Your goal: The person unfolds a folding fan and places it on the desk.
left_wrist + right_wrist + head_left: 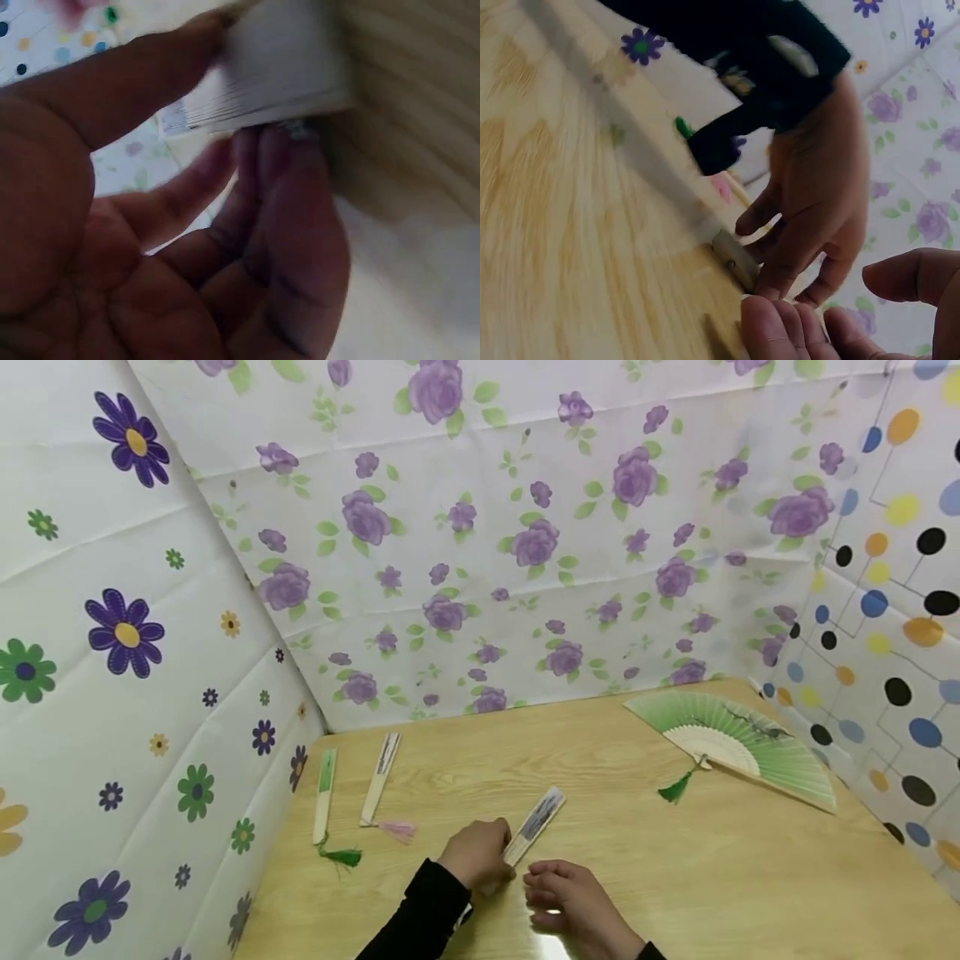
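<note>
Working at the wood-grained counter [675,868], I have a spread green fan [757,739] lying wide at its far right. Next in size are my hands: my right grip [573,897] holds nothing, its fingers loosely bent, just beside my left. My left grip [478,853] pinches one end of the grey-printed fan [534,823] between thumb and fingers; it is folded, slanting away to my right near the counter's front. Whether it rests on the wood, I cannot tell. Two folded fans lie apart at the left: the pink-tasselled fan [380,777] and, further left, the green-tasselled fan [324,796].

As I judge it, opening is done for one of the four; mine is not yet opened, and the left pair lies folded too. Smallest are the tassels, such as the pink tassel [395,831] trailing on the wood.
</note>
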Available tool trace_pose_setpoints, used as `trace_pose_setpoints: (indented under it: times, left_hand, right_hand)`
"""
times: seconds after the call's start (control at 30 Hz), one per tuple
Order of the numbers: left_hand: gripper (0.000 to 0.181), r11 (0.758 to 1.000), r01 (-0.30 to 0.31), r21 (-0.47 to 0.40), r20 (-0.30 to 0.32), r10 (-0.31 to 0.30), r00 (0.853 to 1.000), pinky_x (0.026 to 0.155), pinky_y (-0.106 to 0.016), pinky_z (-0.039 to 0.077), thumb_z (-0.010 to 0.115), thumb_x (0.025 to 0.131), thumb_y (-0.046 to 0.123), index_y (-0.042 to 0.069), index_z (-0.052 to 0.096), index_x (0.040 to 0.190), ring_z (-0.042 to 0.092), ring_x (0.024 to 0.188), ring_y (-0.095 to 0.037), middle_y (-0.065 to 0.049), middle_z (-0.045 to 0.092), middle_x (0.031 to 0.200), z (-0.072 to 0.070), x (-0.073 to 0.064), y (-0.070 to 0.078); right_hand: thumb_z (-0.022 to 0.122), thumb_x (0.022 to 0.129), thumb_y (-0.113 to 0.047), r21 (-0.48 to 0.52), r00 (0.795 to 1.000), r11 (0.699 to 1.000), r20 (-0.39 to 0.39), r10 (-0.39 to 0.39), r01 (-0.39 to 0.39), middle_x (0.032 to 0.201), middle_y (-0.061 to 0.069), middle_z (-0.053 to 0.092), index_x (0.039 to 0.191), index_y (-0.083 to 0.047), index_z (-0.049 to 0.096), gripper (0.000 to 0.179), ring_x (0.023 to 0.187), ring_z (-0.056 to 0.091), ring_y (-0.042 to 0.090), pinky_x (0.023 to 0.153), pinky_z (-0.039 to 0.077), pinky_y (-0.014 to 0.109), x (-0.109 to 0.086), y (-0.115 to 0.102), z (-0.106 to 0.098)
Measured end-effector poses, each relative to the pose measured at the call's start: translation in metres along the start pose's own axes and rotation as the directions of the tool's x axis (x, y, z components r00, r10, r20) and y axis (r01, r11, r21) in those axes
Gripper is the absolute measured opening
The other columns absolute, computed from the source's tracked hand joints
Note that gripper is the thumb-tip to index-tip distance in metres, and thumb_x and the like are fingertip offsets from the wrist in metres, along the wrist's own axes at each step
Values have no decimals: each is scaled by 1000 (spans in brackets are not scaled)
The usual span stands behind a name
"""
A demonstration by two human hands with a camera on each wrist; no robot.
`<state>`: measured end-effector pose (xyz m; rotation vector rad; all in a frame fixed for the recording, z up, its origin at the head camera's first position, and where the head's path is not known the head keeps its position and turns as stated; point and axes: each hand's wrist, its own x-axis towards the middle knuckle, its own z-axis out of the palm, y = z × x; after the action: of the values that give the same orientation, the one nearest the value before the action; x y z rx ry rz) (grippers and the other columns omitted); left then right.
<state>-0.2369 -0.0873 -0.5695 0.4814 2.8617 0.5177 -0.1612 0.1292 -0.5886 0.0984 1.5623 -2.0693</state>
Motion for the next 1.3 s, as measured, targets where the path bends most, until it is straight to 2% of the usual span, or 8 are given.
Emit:
trace_pose_setpoints:
  times: [0.17, 0.33, 0.53, 0.7, 0.77, 0.93, 1.17, 1.3]
  left_hand:
    - [19, 932, -12, -362, 113, 56, 992, 55, -25, 52, 82, 92, 8, 11, 65, 84, 57, 63, -11, 3, 61, 77, -5, -8, 8]
    - [19, 548, 86, -832, 156, 83, 984, 68, -30, 73, 75, 109, 4, -5, 76, 126, 76, 76, -16, -11, 76, 105, -19, -27, 38]
    - [25, 697, -32, -717, -83, -40, 996, 63, -29, 67, 71, 116, 28, 4, 79, 118, 74, 80, -18, -8, 78, 98, -38, -33, 59]
    - [18, 502, 3, -865, -78, -140, 987, 72, -30, 72, 70, 115, 18, 0, 69, 116, 70, 86, -15, 2, 63, 87, -49, -34, 58]
    - [15, 466, 15, -885, -71, -167, 983, 72, -27, 70, 69, 115, 14, 1, 66, 112, 68, 87, -15, 3, 54, 82, -51, -35, 56]
    - [18, 443, 42, -896, -41, -174, 984, 78, -26, 70, 67, 117, 14, 8, 58, 102, 70, 98, -16, 3, 45, 79, -49, -34, 57]
    - [22, 535, 13, -845, -77, -146, 986, 82, -40, 76, 75, 113, 17, -3, 77, 122, 80, 91, -19, -13, 80, 98, -44, -28, 66]
    - [26, 469, 19, -883, -59, -150, 987, 84, -42, 77, 70, 114, 11, -8, 74, 131, 82, 92, -20, -19, 81, 106, -41, -23, 71]
  right_hand:
    - [66, 116, -25, -160, 996, 985, -55, -73, 64, 142, 24, 72, 156, 13, 54, 56, 118, 76, 26, 96, 74, 39, 2, -5, -3]
    - [60, 121, -39, -269, 981, 945, 0, -192, 185, 157, 33, 63, 167, 10, 46, 68, 133, 73, 37, 102, 72, 42, -1, -14, -3]
    - [54, 121, -12, -246, 965, 935, 6, -261, 255, 138, 33, 76, 158, 17, 53, 47, 112, 82, 30, 88, 75, 30, -9, -9, 4]
    - [65, 117, -14, -274, 970, 933, 4, -243, 235, 129, 28, 81, 151, 15, 61, 45, 107, 84, 30, 87, 76, 31, -14, 2, 8]
    - [64, 118, -18, -266, 974, 937, 31, -225, 225, 129, 26, 82, 148, 14, 65, 44, 105, 84, 24, 86, 75, 30, -16, 5, 7]
    - [51, 124, -30, -232, 973, 948, 120, -195, 219, 129, 28, 79, 141, 14, 69, 50, 96, 79, 11, 82, 70, 23, -16, 7, 0]
    - [55, 122, -38, -369, 970, 899, 39, -239, 236, 107, 17, 81, 123, 3, 77, 47, 86, 76, 13, 73, 69, 24, -17, -3, -6]
    - [55, 122, -37, -324, 968, 917, -10, -250, 233, 100, 19, 81, 118, 6, 79, 49, 83, 75, 13, 72, 69, 25, -18, -8, -8]
